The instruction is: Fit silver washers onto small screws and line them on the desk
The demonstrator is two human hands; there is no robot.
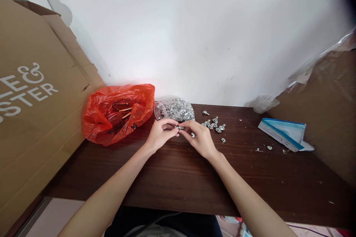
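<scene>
My left hand [161, 134] and my right hand [200, 137] meet above the dark wooden table, both closed in a pinch. Between their fingertips is a small silver bolt [179, 127], lying roughly sideways; the fingers cover part of it. Just behind the hands sits a clear plastic bag [179, 108] full of small silver metal parts. To the right of my right hand lies a loose group of silver bolts [215, 124] with wide washers. A single nut [223, 140] rests in front of that group.
On the left, an open red plastic bag [96, 124] holds copper-coloured rods, beside a large cardboard box [33, 118]. To the right are a blue-and-white packet [282, 133], a clear plastic cup [265, 103] and small scraps [269, 148]. A white wall [208, 44] stands behind the table [178, 181].
</scene>
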